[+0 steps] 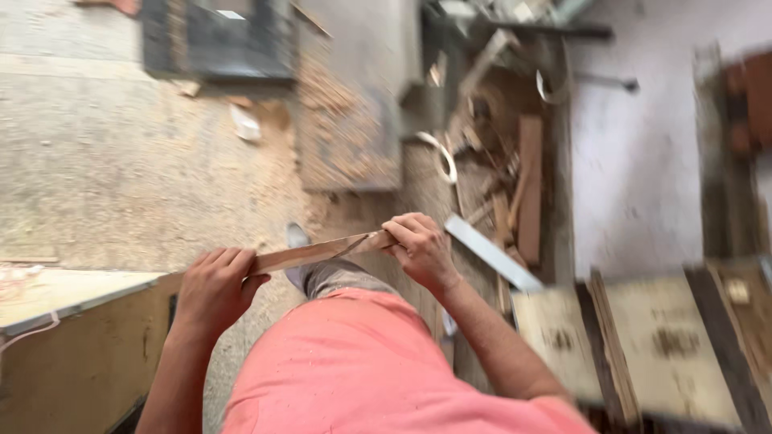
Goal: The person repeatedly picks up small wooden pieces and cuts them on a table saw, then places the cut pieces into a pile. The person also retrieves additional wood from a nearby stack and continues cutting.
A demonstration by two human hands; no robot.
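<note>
I hold a thin flat strip of wood [318,252] level in front of my body, above my pink shirt. My left hand [213,285] grips its left end with the fingers curled over the top. My right hand [418,247] is closed on its right end, and a thin dark line, perhaps a crack or a small tool, runs along the strip beside those fingers. The picture is blurred by motion, so fine detail on the strip is unclear.
Sawdust covers the concrete floor [104,161]. A dark machine base [217,40] stands at the top, with a grey slab [354,104] beside it. Wood offcuts [515,185] lie in a heap at centre right. Stacked boards [643,345] sit at the lower right, a workbench edge [72,301] at the left.
</note>
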